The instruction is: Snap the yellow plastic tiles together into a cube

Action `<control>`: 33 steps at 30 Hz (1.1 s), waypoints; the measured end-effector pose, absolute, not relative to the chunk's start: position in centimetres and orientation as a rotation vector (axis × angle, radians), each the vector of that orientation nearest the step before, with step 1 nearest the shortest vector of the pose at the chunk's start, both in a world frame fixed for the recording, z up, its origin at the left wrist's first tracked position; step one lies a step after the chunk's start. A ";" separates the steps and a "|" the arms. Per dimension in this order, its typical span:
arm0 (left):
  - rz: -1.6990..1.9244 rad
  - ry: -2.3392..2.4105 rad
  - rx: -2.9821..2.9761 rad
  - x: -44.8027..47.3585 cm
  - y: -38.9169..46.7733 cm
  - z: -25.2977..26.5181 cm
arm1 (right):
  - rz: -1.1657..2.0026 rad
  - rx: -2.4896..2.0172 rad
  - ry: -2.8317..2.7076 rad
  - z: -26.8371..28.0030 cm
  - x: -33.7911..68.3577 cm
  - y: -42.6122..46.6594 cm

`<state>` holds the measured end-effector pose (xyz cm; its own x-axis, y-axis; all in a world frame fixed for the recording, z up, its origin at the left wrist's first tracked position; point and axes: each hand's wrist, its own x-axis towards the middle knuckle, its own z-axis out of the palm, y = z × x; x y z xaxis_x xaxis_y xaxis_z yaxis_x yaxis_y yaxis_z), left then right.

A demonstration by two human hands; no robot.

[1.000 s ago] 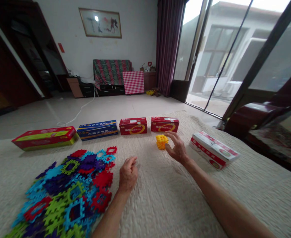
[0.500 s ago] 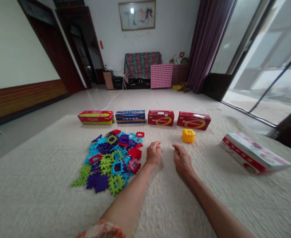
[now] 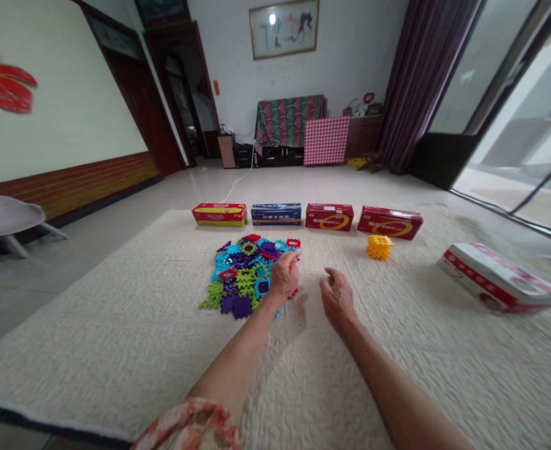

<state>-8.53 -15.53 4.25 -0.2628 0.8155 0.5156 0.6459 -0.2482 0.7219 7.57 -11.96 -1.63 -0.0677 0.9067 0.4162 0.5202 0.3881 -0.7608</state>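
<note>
While my left hand (image 3: 283,275) curls on the puzzle-piece pile (image 3: 244,275), touching a red piece (image 3: 294,292), my right hand (image 3: 337,295) hovers loosely open; four boxes (image 3: 329,216) line up beyond, one yellow cube (image 3: 379,247) stands apart.

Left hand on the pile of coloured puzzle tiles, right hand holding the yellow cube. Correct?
Not quite. The head view shows the left hand at the edge of the pile of coloured interlocking plastic tiles, but the right hand holds nothing: it hovers over the cream quilted mat. The yellow plastic tile cube sits apart, near the red boxes.
</note>
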 end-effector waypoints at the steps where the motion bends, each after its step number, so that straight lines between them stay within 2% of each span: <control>1: 1.543 1.892 1.773 -10.6 -16.5 4.7 | 0.561 -1.248 -1.722 -1.4 6.7 -12.8; 7: 1.370 2.541 1.419 -22.2 -21.1 4.7 | 0.574 -1.014 -1.874 -0.4 4.0 -15.3; 11: 1.160 2.737 1.343 -26.5 -22.9 3.4 | 0.554 -0.980 -1.990 -0.2 4.3 -15.3; 18: 0.810 2.663 1.215 -29.6 -22.3 1.8 | 0.436 -0.891 -2.163 0.3 4.3 -15.8; 25: 0.876 2.530 1.296 -30.6 -20.0 1.6 | 0.446 -0.910 -2.143 0.0 4.3 -15.8; 33: 1.073 2.373 1.444 -27.7 -19.2 2.1 | 0.500 -0.958 -2.079 0.2 4.3 -15.9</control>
<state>-27.74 -19.24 2.09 -0.5196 0.8264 0.2170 0.7086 0.2750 0.6498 4.35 -15.89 0.22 -0.4144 0.7686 0.4874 0.4628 0.6391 -0.6143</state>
